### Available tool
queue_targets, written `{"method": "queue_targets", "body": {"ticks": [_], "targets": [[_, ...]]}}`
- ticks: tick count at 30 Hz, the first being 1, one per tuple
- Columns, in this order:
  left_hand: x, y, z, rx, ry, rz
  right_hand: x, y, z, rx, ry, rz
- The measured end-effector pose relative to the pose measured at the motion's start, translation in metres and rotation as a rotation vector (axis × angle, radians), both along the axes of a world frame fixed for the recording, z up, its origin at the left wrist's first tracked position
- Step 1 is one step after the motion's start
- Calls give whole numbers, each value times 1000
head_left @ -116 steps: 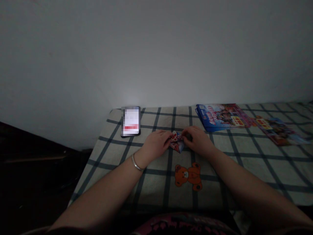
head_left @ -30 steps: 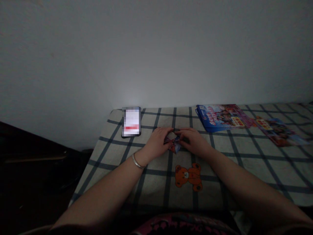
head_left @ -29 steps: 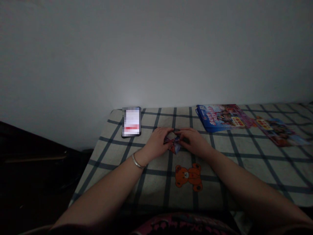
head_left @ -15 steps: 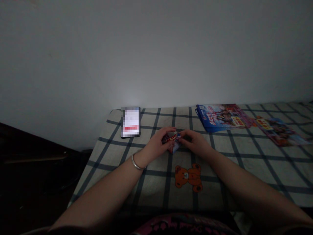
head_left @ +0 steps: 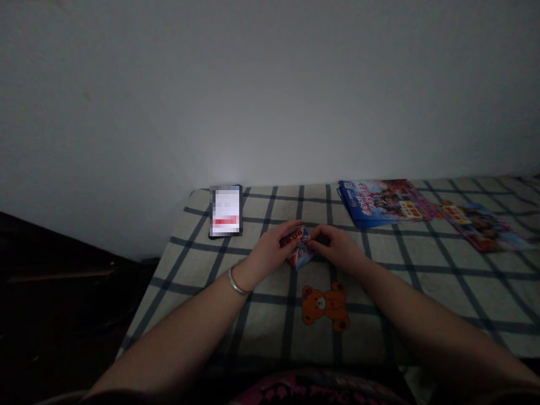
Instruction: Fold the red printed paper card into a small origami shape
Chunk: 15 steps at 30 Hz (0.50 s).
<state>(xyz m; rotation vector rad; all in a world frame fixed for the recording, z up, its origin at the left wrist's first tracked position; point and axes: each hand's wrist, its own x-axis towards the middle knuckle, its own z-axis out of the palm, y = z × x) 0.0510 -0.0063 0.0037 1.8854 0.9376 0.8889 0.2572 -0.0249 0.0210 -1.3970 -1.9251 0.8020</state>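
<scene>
A small folded piece of coloured printed paper [head_left: 298, 250], red, white and blue, sits between my two hands over a checked cloth [head_left: 198, 264]. My left hand [head_left: 270, 250], with a silver bangle at the wrist, pinches the paper's left side. My right hand [head_left: 340, 247] pinches its right side with fingers curled. Both hands rest low on the cloth, just beyond an orange bear print [head_left: 325, 304].
A lit phone [head_left: 226, 211] lies at the cloth's far left corner. A blue printed booklet [head_left: 382, 201] and another colourful sheet [head_left: 481, 225] lie at the far right. A pale wall rises behind; dark floor drops off at the left edge.
The paper has been turned and refolded between my fingers, showing a red and white face now. Both hands stayed in the same spot, shifting slightly towards me.
</scene>
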Motion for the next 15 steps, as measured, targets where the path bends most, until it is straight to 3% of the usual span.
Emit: {"method": "queue_targets", "body": {"ticks": [6,13,15], "targets": [[3,-3,4,87,73,30,-2,0,-2,-29,170,2],[5,-6,6,135,150,130,-1,-1,-6,-8,148,31],[5,-5,6,176,178,105,-1,-1,-6,7,149,38]]}}
